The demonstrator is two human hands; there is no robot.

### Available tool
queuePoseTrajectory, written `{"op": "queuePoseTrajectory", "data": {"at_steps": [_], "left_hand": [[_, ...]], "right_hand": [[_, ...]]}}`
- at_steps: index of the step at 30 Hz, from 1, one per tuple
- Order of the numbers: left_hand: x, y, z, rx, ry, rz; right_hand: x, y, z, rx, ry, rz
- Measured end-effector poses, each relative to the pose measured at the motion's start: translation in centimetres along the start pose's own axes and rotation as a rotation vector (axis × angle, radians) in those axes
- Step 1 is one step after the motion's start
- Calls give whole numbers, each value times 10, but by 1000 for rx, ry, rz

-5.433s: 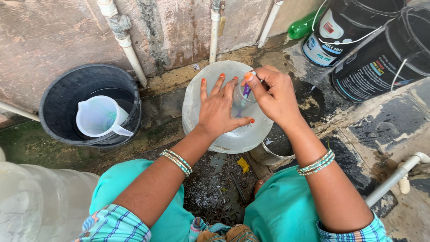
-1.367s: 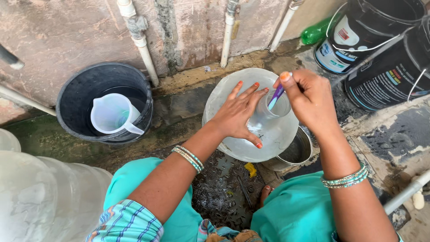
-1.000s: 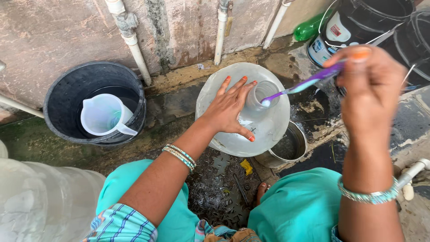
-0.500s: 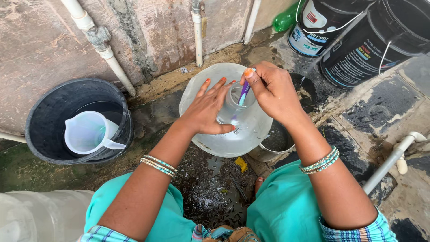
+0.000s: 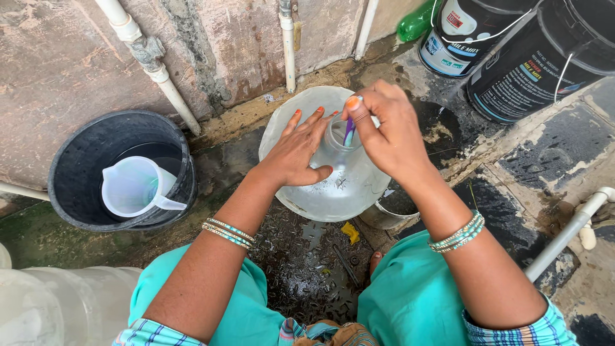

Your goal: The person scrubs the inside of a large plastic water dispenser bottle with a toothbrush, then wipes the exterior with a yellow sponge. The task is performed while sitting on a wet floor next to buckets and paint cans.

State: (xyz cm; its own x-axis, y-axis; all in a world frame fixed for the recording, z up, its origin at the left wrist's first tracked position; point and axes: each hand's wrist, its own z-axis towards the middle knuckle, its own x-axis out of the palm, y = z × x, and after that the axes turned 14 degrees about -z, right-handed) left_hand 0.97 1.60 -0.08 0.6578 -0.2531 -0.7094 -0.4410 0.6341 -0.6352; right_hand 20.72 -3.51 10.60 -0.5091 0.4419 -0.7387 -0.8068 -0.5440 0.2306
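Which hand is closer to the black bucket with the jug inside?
Left. The left hand rests on the clear water jar, beside the black bucket; the right hand is farther away.

Stained plaster wall (image 5: 64,70) with white pipes (image 5: 157,61); wet, grimy concrete floor (image 5: 307,275); daylight.

Both forearms reach forward from the knees, bangles at each wrist. The left hand (image 5: 296,150) lies palm down, fingers (image 5: 312,122) spread and pointing forward, thumb stretched toward the right. The right hand (image 5: 384,138) is curled just beside it, fingers pinched together with fingertips angled downward.
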Motion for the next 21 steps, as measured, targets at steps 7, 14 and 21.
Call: {"op": "queuePoseTrajectory", "data": {"at_steps": [7,14,21], "left_hand": [[10,-5,2,-28,-134,-16],[17,-13,5,-65,-296,-24],[23,-15,10,-22,-326,-10]], "right_hand": [[-17,15,12,18,-17,12],[-54,36,0,-100,-150,-18],[0,12,7,-61,27,-19]]}}
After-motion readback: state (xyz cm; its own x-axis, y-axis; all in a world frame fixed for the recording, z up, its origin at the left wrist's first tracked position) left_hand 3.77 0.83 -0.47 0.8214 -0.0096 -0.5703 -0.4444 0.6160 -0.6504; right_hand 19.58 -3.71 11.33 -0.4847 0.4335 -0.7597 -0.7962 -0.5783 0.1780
